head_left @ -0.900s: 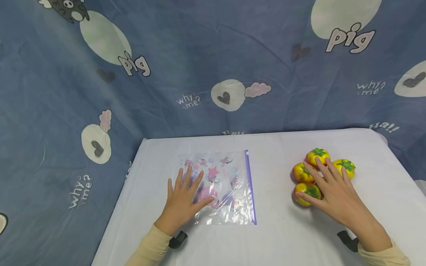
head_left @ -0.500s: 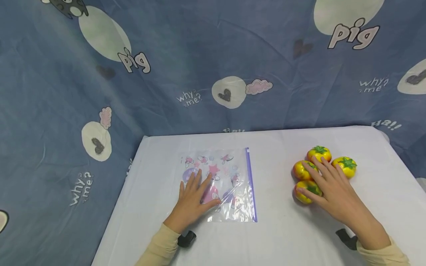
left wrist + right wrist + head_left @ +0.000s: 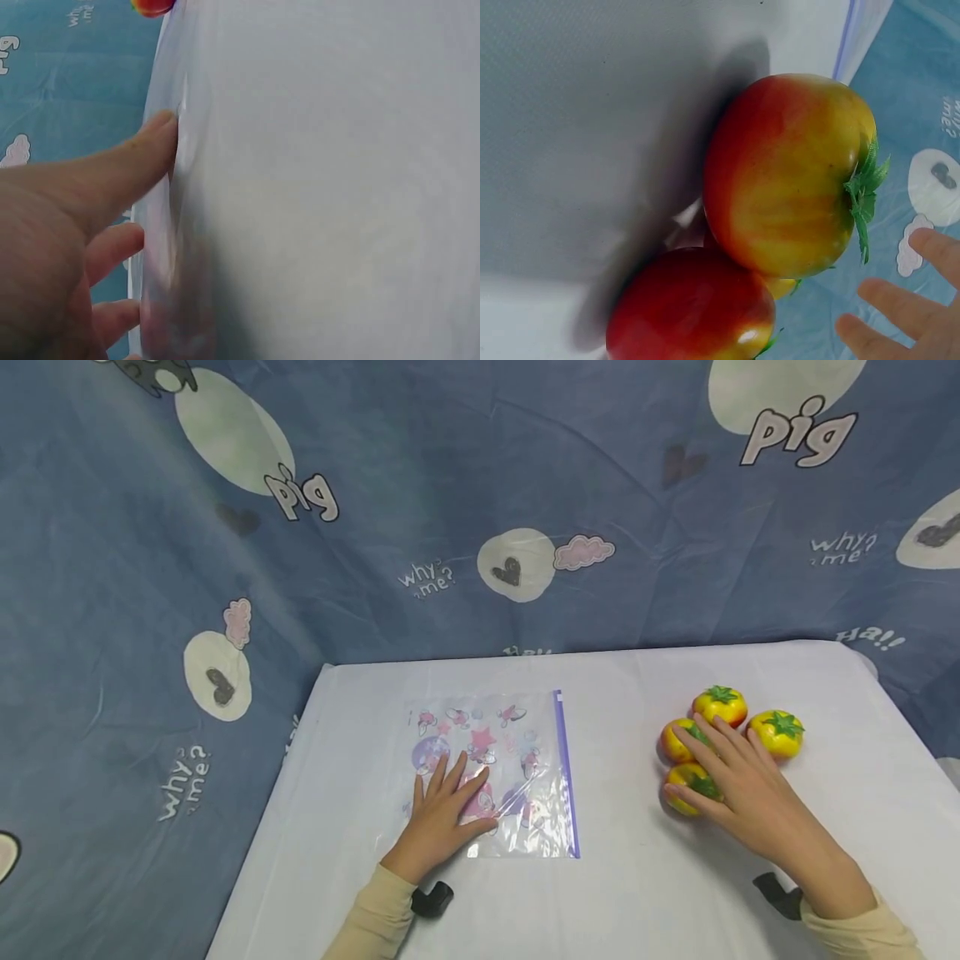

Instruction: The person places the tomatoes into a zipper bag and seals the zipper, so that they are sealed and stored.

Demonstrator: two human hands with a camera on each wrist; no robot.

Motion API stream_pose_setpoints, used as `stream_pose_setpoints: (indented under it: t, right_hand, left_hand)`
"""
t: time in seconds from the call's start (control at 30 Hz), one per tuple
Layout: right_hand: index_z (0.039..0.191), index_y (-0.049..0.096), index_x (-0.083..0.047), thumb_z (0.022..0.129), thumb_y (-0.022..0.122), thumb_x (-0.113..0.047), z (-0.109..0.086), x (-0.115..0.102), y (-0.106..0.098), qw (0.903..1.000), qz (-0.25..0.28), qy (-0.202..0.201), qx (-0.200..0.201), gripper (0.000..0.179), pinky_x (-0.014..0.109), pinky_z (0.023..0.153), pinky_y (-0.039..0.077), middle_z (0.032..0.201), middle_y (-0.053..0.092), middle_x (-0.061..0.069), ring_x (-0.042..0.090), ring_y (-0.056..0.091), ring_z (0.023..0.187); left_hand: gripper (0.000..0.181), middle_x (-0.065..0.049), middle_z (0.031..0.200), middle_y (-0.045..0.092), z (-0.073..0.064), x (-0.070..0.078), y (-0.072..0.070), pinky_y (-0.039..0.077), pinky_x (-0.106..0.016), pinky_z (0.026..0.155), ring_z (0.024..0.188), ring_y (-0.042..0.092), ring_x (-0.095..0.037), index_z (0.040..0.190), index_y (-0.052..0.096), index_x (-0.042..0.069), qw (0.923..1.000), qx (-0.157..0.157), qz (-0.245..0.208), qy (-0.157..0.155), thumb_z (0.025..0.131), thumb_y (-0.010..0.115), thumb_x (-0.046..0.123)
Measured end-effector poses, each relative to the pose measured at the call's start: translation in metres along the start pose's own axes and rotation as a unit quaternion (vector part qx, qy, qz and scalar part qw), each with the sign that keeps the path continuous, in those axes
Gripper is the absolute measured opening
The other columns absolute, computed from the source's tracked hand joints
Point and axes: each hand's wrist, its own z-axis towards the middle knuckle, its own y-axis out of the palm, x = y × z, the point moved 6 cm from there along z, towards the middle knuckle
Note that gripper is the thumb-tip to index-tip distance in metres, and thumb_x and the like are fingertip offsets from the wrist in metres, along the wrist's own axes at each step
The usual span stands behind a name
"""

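A clear zip bag (image 3: 543,827) with pink and purple cartoon prints and a purple zip edge lies flat on the table. My left hand (image 3: 438,818) rests on its lower left part, fingers spread; in the left wrist view the thumb (image 3: 127,165) touches the plastic. Several glossy red-and-yellow tomatoes with green leafy tops, one of them a tomato (image 3: 776,733) at the right, sit clustered on the right side. My right hand (image 3: 757,806) spreads over them, partly hiding the nearest tomato (image 3: 787,176). Whether its fingers touch them I cannot tell.
The white-covered table (image 3: 615,893) ends at a blue printed cloth (image 3: 390,510) hanging behind and to the left. Black wrist mounts (image 3: 432,900) sit under both wrists. A stretch of white cover separates the bag from the tomatoes.
My left hand has slid right and slightly downward over the bag, uncovering more of its upper left print. My right hand has stayed almost in place above the tomatoes.
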Motion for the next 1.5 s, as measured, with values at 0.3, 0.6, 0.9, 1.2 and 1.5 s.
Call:
stream_pose_setpoints:
  t: [0.3,0.6,0.9,1.2,1.5]
  right_hand:
    - [0.161,0.037,-0.022,0.092,0.075,-0.047,0.0,0.0,0.001,1.0,0.002,-0.003,0.001,0.083,0.067,0.129,0.006,0.171,0.027,0.012,0.039,0.027,0.155]
    - [0.161,0.037,-0.02,0.093,0.074,-0.047,0.0,-0.001,0.002,1.0,-0.003,-0.007,-0.002,0.082,0.067,0.129,0.006,0.171,0.026,0.013,0.038,0.025,0.156]
    - [0.16,0.04,-0.019,0.093,0.074,-0.046,0.001,-0.001,0.005,1.0,0.001,-0.008,-0.002,0.08,0.068,0.128,0.007,0.17,0.028,0.015,0.04,0.025,0.156]
    - [0.154,0.047,-0.012,0.096,0.071,-0.043,0.005,-0.006,0.008,0.9997,0.02,-0.013,-0.007,0.07,0.061,0.131,0.005,0.162,0.04,0.019,0.041,0.026,0.155]
    - [0.143,0.06,-0.01,0.095,0.074,-0.035,0.026,-0.022,0.012,0.9983,0.034,-0.046,0.008,0.056,0.048,0.133,0.014,0.151,0.055,0.018,0.044,0.044,0.144]
  left_hand:
    - [0.063,-0.009,0.174,0.013,-0.001,0.0,0.003,-0.009,-0.075,0.122,0.162,-0.001,-0.039,0.156,0.047,0.027,0.9997,0.016,-0.015,0.009,0.099,0.063,0.048]
    - [0.053,-0.006,0.174,0.014,0.001,-0.005,0.006,-0.011,-0.072,0.124,0.162,-0.001,-0.037,0.155,0.049,0.028,0.9994,0.027,-0.024,0.0,0.105,0.052,0.047]
    - [0.049,-0.005,0.174,0.015,0.001,-0.004,0.005,-0.01,-0.072,0.124,0.162,-0.002,-0.036,0.156,0.048,0.029,0.9991,0.028,-0.032,-0.004,0.11,0.039,0.045]
    - [0.047,-0.005,0.174,0.017,0.0,-0.005,0.003,-0.01,-0.072,0.124,0.162,0.0,-0.037,0.155,0.048,0.029,0.9987,0.033,-0.039,-0.002,0.112,0.034,0.042]
    - [0.047,-0.005,0.174,0.018,0.0,-0.005,0.003,-0.011,-0.07,0.125,0.162,0.0,-0.036,0.155,0.049,0.03,0.9983,0.031,-0.049,-0.006,0.112,0.031,0.04]
